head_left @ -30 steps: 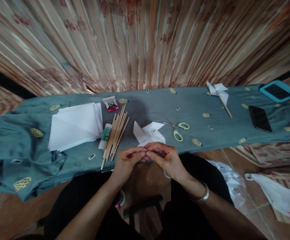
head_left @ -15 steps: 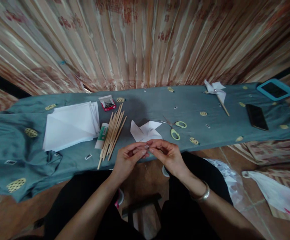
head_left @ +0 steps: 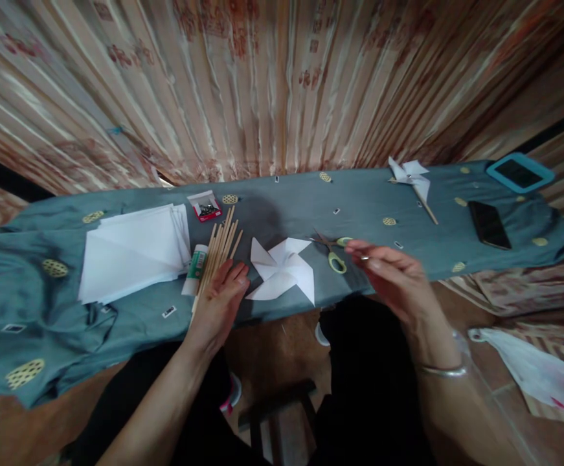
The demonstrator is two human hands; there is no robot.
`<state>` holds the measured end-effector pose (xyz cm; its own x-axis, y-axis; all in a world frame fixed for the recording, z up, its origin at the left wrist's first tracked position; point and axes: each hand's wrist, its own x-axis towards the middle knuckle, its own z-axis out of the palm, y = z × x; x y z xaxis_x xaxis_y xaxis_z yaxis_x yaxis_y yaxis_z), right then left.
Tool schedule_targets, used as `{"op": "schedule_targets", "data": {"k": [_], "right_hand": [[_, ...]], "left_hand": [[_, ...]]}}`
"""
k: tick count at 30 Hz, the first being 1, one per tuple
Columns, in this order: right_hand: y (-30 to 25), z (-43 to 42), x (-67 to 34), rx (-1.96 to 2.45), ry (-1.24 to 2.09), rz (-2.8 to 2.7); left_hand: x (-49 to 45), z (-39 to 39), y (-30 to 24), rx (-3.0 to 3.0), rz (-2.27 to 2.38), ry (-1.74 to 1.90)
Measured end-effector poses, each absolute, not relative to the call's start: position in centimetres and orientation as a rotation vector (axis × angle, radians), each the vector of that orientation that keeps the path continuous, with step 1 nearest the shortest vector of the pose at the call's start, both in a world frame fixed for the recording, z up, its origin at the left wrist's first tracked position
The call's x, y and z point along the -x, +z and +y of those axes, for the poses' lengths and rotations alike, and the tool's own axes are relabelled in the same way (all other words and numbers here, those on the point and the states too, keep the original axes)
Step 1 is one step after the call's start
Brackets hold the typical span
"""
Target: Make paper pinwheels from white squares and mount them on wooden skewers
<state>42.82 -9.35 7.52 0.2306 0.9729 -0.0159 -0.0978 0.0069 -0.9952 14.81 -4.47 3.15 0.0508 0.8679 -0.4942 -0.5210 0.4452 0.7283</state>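
Observation:
My left hand point(head_left: 218, 298) lies open with its fingers flat on the near ends of a bundle of wooden sticks point(head_left: 219, 249). Just right of it, a folded white paper pinwheel point(head_left: 282, 272) rests on the grey-blue cloth point(head_left: 291, 204) near the table's front edge. My right hand point(head_left: 388, 275) hovers to the right of the pinwheel. It is blurred by motion, and its fingertips are close to the green-handled scissors point(head_left: 334, 255). A small glint shows at one fingertip; I cannot make out whether anything is pinched there.
A stack of white paper point(head_left: 133, 249), a glue stick point(head_left: 195, 268) and a small red box of pins point(head_left: 204, 206) lie at the left. A finished pinwheel on a stick point(head_left: 412, 178), a dark phone point(head_left: 489, 223) and a blue-cased tablet point(head_left: 519, 173) lie at the right. Plastic bags point(head_left: 539, 369) are on the floor.
My hands, pinched together over the table's front edge, have parted. The left went down onto the sticks; the right swung right towards the scissors. The paper pinwheel now shows whole.

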Motion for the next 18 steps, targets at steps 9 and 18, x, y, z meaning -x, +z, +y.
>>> {"op": "schedule_targets", "data": {"k": [9,18], "right_hand": [[2.2,-5.7,-38.2,1.399,1.356,-0.920],[2.4,-6.5,-36.9,1.308,1.453,-0.929]], "left_hand": [[-15.9,-2.7,3.0,-0.391,1.017,0.965],[-17.1,-2.5,1.8,-0.854,1.017,0.865]]}}
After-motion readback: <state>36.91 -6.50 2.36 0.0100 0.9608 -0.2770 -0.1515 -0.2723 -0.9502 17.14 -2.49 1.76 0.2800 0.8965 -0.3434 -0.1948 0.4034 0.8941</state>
